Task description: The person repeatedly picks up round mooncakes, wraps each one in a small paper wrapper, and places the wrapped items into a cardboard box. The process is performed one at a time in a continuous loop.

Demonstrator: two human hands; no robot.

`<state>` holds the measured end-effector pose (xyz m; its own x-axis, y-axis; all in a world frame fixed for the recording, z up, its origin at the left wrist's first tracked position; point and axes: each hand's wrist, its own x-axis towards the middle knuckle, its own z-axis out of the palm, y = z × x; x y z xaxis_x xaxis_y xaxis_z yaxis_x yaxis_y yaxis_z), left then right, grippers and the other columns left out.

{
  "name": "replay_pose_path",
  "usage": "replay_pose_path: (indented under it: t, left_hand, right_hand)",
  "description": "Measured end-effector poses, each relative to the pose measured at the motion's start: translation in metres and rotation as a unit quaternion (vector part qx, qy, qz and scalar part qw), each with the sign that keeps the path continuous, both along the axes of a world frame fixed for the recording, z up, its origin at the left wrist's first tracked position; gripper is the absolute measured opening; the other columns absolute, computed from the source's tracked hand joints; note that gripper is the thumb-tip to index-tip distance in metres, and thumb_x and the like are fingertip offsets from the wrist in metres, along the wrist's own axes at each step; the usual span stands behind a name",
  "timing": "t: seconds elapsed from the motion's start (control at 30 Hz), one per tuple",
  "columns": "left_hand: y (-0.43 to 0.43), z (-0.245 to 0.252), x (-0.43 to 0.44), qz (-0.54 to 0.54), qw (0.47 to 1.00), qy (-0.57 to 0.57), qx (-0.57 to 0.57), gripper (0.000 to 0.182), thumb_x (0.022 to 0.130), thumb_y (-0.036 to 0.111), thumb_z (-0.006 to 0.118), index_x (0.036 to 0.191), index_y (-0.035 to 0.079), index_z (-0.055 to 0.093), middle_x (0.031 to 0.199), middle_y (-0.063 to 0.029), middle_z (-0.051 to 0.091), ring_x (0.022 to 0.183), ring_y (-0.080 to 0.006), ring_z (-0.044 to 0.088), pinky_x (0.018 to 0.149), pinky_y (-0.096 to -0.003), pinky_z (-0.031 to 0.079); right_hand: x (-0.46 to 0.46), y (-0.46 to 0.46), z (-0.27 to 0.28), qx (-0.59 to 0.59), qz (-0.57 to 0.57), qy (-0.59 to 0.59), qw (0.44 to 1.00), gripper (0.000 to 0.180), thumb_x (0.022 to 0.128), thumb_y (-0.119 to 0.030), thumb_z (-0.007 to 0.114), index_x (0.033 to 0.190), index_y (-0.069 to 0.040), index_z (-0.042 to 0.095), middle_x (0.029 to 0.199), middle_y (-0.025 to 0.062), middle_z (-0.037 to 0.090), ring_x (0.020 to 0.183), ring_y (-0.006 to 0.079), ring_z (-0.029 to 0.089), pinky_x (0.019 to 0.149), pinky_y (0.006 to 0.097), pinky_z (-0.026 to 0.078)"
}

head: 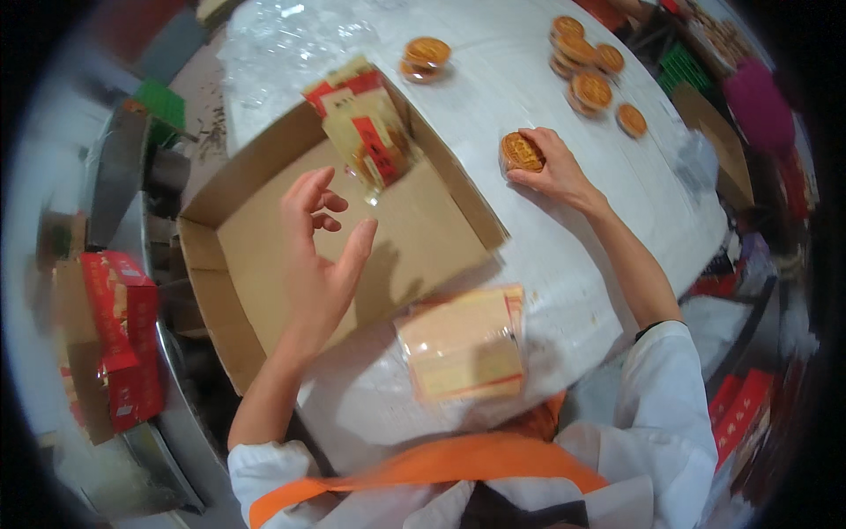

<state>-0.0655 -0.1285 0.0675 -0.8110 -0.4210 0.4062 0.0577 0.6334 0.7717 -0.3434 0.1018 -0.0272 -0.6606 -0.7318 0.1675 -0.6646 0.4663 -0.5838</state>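
Observation:
My right hand (552,165) grips a round golden mooncake (521,152) in clear plastic, tilted on edge over the white-covered table (555,264). Fingers apart and holding nothing, my left hand (324,244) hovers above a shallow cardboard box (264,284). At the far corner of that box lie filled cream-and-red packets (377,145), partly overlapping. Close to my body, a stack of flat printed plastic pouches (462,344) rests on the table by the box's near side.
Stacked mooncakes (426,53) stand beyond the box, and several more (590,91) sit at the far right. Clear plastic wrapping (297,46) covers the far left. A clear plastic bag (695,159) lies near the right edge. Red cartons (125,337) stand left of the table.

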Motion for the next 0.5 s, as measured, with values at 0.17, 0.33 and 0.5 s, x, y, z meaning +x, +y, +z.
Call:
replay_pose_path:
  t: [0.17, 0.33, 0.5]
  left_hand:
    - [0.09, -0.005, 0.003, -0.128, 0.99, 0.036, -0.046, 0.068, 0.076, 0.008, 0.075, 0.134, 0.005, 0.04, 0.135, -0.0142, 0.042, 0.108, -0.0219, 0.054, 0.087, -0.0326, 0.046]
    - [0.142, -0.027, -0.011, -0.257, 0.936, -0.124, 0.206, 0.049, 0.078, 0.012, 0.077, 0.119, 0.003, 0.053, 0.11, -0.0055, 0.058, 0.101, -0.0145, 0.056, 0.087, -0.0292, 0.045]
    - [0.157, -0.034, -0.008, -0.221, 0.898, -0.111, 0.363, 0.033, 0.081, 0.016, 0.076, 0.101, -0.001, 0.055, 0.086, -0.0026, 0.06, 0.076, -0.0073, 0.056, 0.067, -0.0235, 0.048]
  right_hand:
    - [0.093, 0.076, 0.057, -0.095, 0.047, -0.397, 0.912, 0.069, 0.077, -0.034, 0.075, 0.131, -0.002, 0.048, 0.123, 0.0112, 0.054, 0.112, 0.018, 0.054, 0.096, 0.0316, 0.043]
    - [0.152, 0.103, 0.089, -0.086, 0.073, -0.605, 0.788, 0.064, 0.084, -0.034, 0.067, 0.135, -0.004, 0.041, 0.127, 0.0124, 0.052, 0.111, 0.0171, 0.054, 0.096, 0.0297, 0.044]
    - [0.177, 0.118, 0.089, -0.22, 0.038, -0.538, 0.813, 0.045, 0.091, -0.027, 0.062, 0.124, 0.0, 0.048, 0.115, 0.0064, 0.058, 0.107, 0.0142, 0.057, 0.092, 0.0288, 0.047]
